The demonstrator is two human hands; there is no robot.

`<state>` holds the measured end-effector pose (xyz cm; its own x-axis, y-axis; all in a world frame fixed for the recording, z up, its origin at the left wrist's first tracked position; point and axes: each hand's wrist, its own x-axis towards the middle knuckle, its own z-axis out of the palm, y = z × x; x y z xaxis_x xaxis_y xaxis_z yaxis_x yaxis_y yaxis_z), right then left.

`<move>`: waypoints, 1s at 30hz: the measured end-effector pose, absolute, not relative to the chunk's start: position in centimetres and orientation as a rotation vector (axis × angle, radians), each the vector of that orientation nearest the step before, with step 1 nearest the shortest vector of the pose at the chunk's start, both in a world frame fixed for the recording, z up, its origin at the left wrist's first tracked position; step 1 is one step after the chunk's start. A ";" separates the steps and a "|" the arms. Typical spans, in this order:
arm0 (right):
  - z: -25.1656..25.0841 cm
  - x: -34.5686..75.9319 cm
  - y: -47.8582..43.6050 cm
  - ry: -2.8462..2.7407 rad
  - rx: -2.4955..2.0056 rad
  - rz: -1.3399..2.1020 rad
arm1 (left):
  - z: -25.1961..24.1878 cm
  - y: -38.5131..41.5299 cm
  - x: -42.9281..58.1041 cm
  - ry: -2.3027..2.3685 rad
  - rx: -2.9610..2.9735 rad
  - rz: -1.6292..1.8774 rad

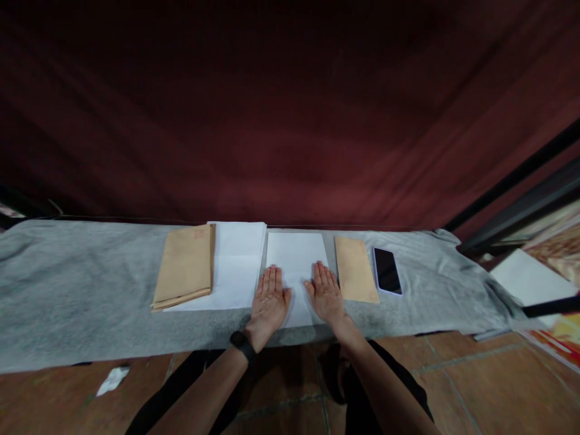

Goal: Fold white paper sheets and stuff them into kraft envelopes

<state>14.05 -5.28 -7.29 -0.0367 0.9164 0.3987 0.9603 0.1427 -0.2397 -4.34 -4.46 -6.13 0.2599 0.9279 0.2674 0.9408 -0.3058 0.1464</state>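
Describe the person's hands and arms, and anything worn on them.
The left hand and the right hand are bare: no gloves, no rings that I can make out. Both forearms are uncovered, no sleeves in view. A black band circles the left wrist; the right wrist wears nothing.

Pair, left hand (pixel 270 296) beside right hand (pixel 325 293): both lie flat, palms down, fingers straight and together, thumbs turned inward, forearms extended.

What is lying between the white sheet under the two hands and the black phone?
One brown envelope lies flat on the grey cloth there, between the white sheet and the phone; the head view shows it.
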 end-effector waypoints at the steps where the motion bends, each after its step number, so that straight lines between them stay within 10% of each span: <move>1: -7.3 14.2 -5.3 -1.964 -1.793 -0.121 | -6.1 -4.6 -4.5 -1.829 -2.453 -0.476; 30: -4.2 13.2 -5.8 -1.857 -1.898 0.124 | -4.6 -6.8 -5.2 -1.696 -2.475 -0.501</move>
